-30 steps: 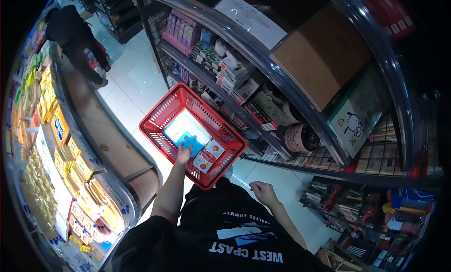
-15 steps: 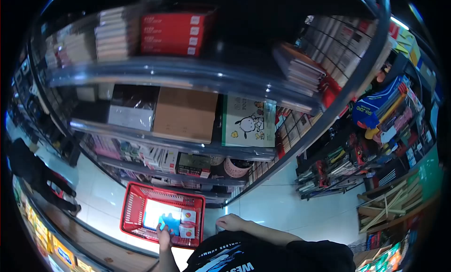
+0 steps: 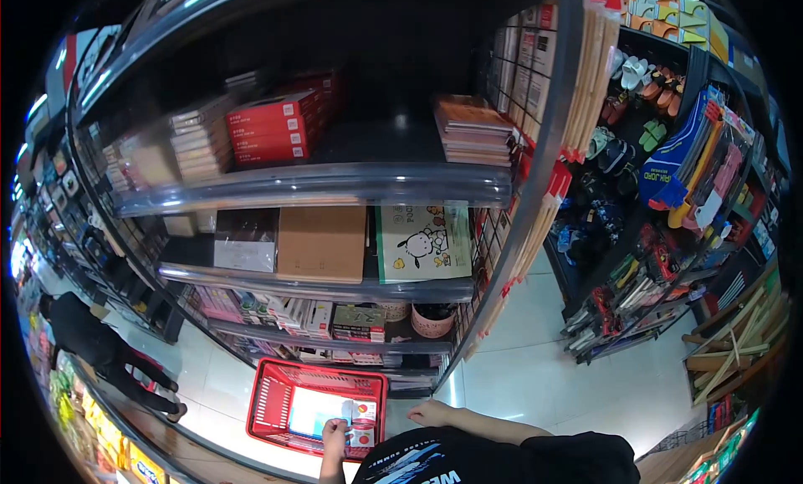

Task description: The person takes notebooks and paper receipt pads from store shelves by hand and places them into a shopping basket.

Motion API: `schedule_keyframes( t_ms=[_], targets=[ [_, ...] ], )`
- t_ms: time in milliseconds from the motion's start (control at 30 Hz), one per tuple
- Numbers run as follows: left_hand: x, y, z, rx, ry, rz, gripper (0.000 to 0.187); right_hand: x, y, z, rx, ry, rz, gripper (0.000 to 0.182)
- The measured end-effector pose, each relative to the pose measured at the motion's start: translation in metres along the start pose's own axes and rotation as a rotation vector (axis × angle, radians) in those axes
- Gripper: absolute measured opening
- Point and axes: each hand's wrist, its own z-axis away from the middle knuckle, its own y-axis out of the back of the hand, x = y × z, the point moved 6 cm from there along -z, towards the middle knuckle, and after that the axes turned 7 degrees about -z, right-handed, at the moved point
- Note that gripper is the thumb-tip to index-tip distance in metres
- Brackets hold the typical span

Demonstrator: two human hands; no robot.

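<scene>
My left hand (image 3: 335, 438) is over the near side of a red shopping basket (image 3: 261, 394), its fingers curled together; whatever they may hold is too small to make out. Beside it in the basket are a light blue item (image 3: 319, 420), partly covered by the hand, a bright white flat item (image 3: 303, 404) and small white boxes with red round marks (image 3: 365, 411). To the right of the basket, my right hand (image 3: 430, 413) is loosely closed, with nothing visible in it.
Ahead stands a dark shelf rack (image 3: 335, 185) with red boxes (image 3: 268, 133), stacked books (image 3: 473, 131), a brown folder (image 3: 321, 243) and a green cartoon-dog album (image 3: 425, 243). A person in dark clothes (image 3: 96, 342) is at left. Slippers and hanging goods are at right.
The view has shifted, so the rack and basket appear lower and the basket further right. My left hand has moved off the blue item toward the small boxes. My right hand remains beside the basket.
</scene>
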Motion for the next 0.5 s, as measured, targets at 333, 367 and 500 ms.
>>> schedule_keyframes(
  t_ms=[333,367,500],
  targets=[
    [0.052,-0.071,0.052,-0.063,-0.130,-0.124,0.010,0.043,-0.002,0.050,-0.029,-0.002,-0.056,0.032],
    [0.049,-0.075,0.051,-0.074,-0.153,-0.170,0.011,0.052,-0.002,0.057,0.017,0.014,-0.070,0.030],
    [0.037,-0.089,0.063,-0.008,-0.364,-0.633,0.025,0.110,-0.035,0.081,0.058,-0.012,-0.212,0.025]
  ],
)
